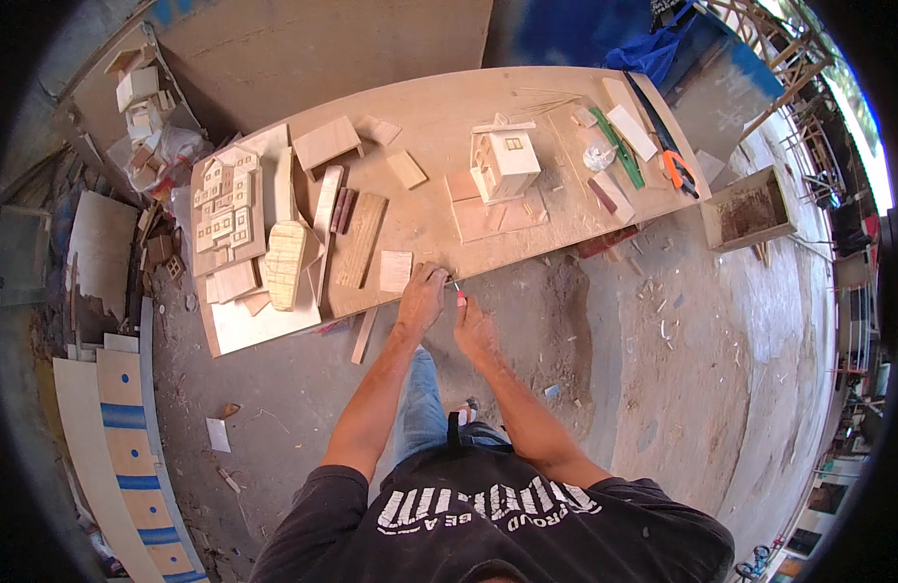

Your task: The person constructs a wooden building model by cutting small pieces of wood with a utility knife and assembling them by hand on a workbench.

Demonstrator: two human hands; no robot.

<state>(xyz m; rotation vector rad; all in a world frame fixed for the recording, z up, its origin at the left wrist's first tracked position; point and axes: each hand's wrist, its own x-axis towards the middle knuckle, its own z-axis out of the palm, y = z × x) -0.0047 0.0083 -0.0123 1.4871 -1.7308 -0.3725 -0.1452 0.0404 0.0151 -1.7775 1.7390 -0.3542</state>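
- Seen from above, a person stands at a wide brown wooden bench (439,112); both bare hands meet at its near edge.
- The right hand (475,327) has its fingers wrapped around a slim hand tool with a red handle and metal shank (460,297), the shank pointing up toward the left hand (427,291).
- The left hand's fingers curl down at the bench edge, beside the tool's tip; whether they pinch a small piece is too fine to tell.
- The step in hand appears to be close tool work at the edge, the left hand steadying and the right hand working the tool.
- Continuing would call for a firm right-hand grip, small controlled pressure, and left fingers kept out of the tip's path.
- Just left of the hands lies a flat square block of pale wood (395,271).
- Farther back, a small boxy model house of pale wood (512,169) stands upright, apart from both hands.
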